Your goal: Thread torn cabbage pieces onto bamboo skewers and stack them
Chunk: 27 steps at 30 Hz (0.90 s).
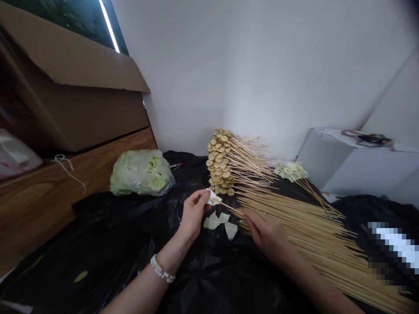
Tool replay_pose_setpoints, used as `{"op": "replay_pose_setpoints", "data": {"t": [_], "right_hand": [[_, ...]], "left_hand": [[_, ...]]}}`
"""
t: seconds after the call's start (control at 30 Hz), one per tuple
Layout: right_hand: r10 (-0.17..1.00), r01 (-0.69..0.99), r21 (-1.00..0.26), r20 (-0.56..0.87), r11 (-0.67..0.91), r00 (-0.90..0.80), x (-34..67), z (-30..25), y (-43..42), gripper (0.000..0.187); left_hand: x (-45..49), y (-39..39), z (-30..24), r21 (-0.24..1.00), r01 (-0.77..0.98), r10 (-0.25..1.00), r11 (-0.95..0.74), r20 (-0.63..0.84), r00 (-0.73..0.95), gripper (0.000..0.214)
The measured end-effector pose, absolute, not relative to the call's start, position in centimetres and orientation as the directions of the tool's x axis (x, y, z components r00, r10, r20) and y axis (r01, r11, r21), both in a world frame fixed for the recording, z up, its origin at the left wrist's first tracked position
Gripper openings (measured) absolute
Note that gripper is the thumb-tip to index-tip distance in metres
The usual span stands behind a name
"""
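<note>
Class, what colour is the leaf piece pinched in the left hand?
Whitish, very pale green: the leaf piece shows in the head view.

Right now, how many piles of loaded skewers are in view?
2: the round-slice pile beyond the left hand, and the leaf-piece pile farther right, near the white box.

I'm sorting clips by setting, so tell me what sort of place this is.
Probably a makeshift food-prep corner: it has thin bare sticks, a pile of skewered round slices and a clear bag of leafy greens.
</note>
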State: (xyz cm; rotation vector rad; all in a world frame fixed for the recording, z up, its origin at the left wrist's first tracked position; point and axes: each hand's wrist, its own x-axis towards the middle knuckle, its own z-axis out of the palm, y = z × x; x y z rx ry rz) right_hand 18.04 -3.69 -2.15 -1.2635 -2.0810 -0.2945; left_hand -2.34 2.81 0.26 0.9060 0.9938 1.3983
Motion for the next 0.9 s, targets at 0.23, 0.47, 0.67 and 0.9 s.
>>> {"op": "replay_pose_setpoints", "data": {"t": [0.23,0.47,0.67,0.9], "right_hand": [[0.714,0.849,-0.147,0.623,0.508,-0.319,18.15,-2.37,-3.59,0.028],[0.725,0.856,-0.160,0.620,0.491,-0.300,18.07,-2.59,-3.46,0.026],[0.719,0.850,-0.186,0.637,0.493,-0.278,18.09,-2.52,-3.38,0.026],[0.700,0.824,-0.226,0.666,0.520,-0.259,18.02,-2.53,-3.38,0.025]], "left_hand": [[-2.28,2.75,0.27,0.940,-0.335,0.994,-0.068,0.034,-0.107,0.040],[-2.30,2.82,0.23,0.948,-0.305,0.990,-0.090,0.053,-0.129,0.031],[-2.24,2.62,0.43,0.945,-0.322,0.996,-0.055,0.027,-0.089,0.032],[-2.23,2.55,0.46,0.933,-0.359,0.999,-0.037,0.022,-0.047,0.031]]}}
